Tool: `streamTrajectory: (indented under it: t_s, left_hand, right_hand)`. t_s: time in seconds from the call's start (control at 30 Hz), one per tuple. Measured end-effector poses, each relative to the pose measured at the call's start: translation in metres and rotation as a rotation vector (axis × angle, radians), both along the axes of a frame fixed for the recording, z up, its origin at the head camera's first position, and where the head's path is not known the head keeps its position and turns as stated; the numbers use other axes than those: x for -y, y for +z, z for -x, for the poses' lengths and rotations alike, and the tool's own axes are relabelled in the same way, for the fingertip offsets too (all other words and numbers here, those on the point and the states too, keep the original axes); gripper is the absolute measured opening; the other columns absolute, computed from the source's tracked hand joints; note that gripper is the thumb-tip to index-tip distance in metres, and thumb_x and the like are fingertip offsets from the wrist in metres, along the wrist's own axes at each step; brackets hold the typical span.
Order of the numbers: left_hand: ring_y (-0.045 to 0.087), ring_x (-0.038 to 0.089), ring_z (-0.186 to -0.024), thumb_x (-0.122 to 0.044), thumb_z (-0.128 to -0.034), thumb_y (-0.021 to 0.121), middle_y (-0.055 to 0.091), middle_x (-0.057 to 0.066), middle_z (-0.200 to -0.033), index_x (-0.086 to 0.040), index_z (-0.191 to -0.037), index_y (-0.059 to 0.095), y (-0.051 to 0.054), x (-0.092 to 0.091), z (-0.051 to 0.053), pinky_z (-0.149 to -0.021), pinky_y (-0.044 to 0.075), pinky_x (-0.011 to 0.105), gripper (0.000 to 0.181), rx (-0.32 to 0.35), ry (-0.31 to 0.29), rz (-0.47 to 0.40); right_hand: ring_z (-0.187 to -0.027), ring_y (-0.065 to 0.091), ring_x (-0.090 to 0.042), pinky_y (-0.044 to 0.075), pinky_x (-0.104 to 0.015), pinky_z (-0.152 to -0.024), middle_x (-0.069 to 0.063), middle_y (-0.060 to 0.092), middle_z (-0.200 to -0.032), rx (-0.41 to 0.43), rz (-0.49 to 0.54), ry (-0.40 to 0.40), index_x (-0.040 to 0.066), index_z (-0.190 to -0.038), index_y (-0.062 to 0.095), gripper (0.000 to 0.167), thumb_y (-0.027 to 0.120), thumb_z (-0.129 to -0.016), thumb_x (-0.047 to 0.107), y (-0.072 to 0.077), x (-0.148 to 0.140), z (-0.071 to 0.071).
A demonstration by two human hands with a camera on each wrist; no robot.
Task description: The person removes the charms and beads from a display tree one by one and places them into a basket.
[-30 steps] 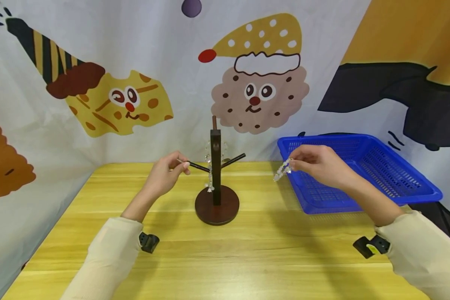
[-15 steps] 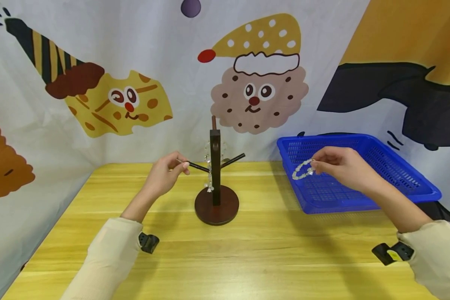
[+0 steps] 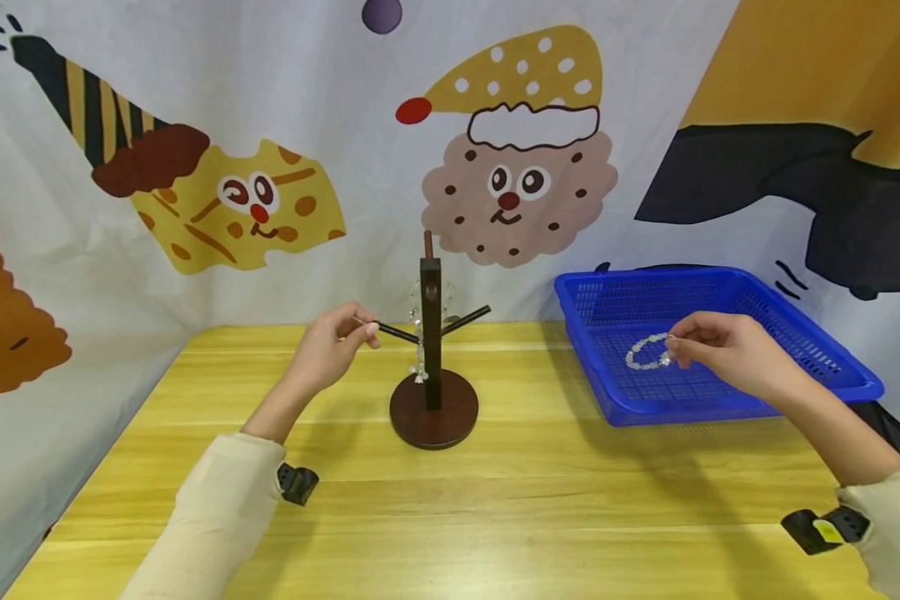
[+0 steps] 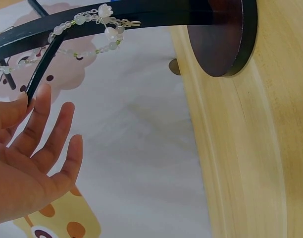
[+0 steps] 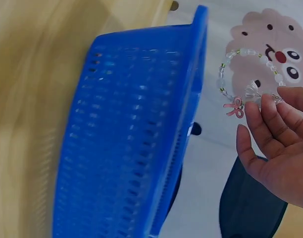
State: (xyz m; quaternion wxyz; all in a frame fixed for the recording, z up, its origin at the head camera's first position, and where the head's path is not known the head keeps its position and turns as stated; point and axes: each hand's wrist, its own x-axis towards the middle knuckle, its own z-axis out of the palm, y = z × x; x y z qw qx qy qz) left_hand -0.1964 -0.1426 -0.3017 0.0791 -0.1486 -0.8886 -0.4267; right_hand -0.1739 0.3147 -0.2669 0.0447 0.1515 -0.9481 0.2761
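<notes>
A dark wooden stand (image 3: 433, 350) with a round base and side pegs stands on the table. My left hand (image 3: 330, 350) pinches the end of its left peg (image 3: 399, 332) between thumb and forefinger. A beaded bracelet (image 4: 82, 20) hangs on that peg, close to the post. My right hand (image 3: 727, 350) pinches a second clear-beaded bracelet (image 3: 645, 353), which dangles as a loop over the blue basket (image 3: 607, 408). A pink bow charm (image 5: 234, 107) and a clear flower-like charm (image 5: 252, 90) show on this one in the right wrist view.
The blue perforated basket stands at the right back of the wooden table (image 3: 450, 517), before a printed cloth (image 3: 375, 167). A right peg (image 3: 467, 320) sticks out from the stand toward the basket.
My right hand has moved right and slightly down with the bracelet, from the basket's left rim to over its inside. The left hand and the stand have stayed put.
</notes>
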Motion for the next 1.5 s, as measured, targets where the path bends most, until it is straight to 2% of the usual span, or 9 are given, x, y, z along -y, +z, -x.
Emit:
streamTrajectory:
  t_s: [0.33,0.5,0.73,0.93,1.2,1.5]
  left_hand:
    - [0.036,0.021,-0.055,-0.014,-0.0946,0.050,0.065,0.008,-0.080,-0.004,-0.098,0.059,0.000,-0.001,0.001,-0.050,0.030,0.030,0.014,0.011,0.001,-0.005]
    - [0.036,0.021,-0.054,-0.014,-0.0946,0.050,0.065,0.008,-0.080,-0.004,-0.098,0.059,0.001,-0.001,0.001,-0.049,0.030,0.029,0.014,0.013,0.003,-0.008]
    - [0.040,0.021,-0.059,-0.014,-0.0949,0.050,0.065,0.008,-0.081,-0.005,-0.100,0.059,-0.001,0.001,0.001,-0.050,0.030,0.030,0.014,0.014,0.006,-0.002]
    - [0.040,0.020,-0.058,-0.014,-0.0949,0.050,0.065,0.008,-0.081,-0.005,-0.100,0.059,-0.001,0.001,0.001,-0.050,0.030,0.030,0.014,0.016,0.007,-0.001]
    - [0.036,0.020,-0.056,-0.015,-0.0947,0.050,0.065,0.008,-0.081,-0.005,-0.099,0.059,-0.001,0.001,0.001,-0.050,0.029,0.030,0.013,0.016,0.008,0.004]
    - [0.035,0.020,-0.054,-0.015,-0.0947,0.050,0.065,0.008,-0.081,-0.005,-0.098,0.059,-0.001,0.000,0.001,-0.049,0.030,0.029,0.013,0.015,0.004,0.003]
  right_hand:
    - [-0.066,0.056,-0.014,0.042,-0.024,-0.059,0.003,0.060,-0.069,0.011,0.022,0.031,0.003,-0.093,0.062,0.012,0.056,-0.092,0.014,-0.022,-0.012,-0.005]
    - [-0.066,0.057,-0.017,0.042,-0.024,-0.058,0.000,0.061,-0.070,0.015,0.020,0.028,0.004,-0.092,0.062,0.013,0.056,-0.092,0.016,-0.026,-0.012,-0.006]
    - [-0.066,0.056,-0.014,0.040,-0.025,-0.056,-0.001,0.061,-0.071,0.041,0.009,0.030,0.003,-0.096,0.062,0.014,0.055,-0.093,0.014,-0.027,-0.014,-0.006]
    - [-0.065,0.057,-0.013,0.041,-0.025,-0.056,0.003,0.060,-0.070,0.031,0.002,0.057,0.002,-0.096,0.062,0.012,0.056,-0.092,0.010,-0.022,-0.014,-0.005]
    - [-0.066,0.056,-0.010,0.041,-0.025,-0.056,0.001,0.060,-0.071,0.028,-0.020,0.047,0.001,-0.098,0.061,0.013,0.055,-0.092,0.011,-0.010,-0.010,-0.002]
    - [-0.068,0.059,-0.009,0.045,-0.025,-0.060,0.001,0.063,-0.074,0.012,-0.035,0.087,0.003,-0.097,0.063,0.012,0.055,-0.092,0.010,0.004,0.009,0.002]
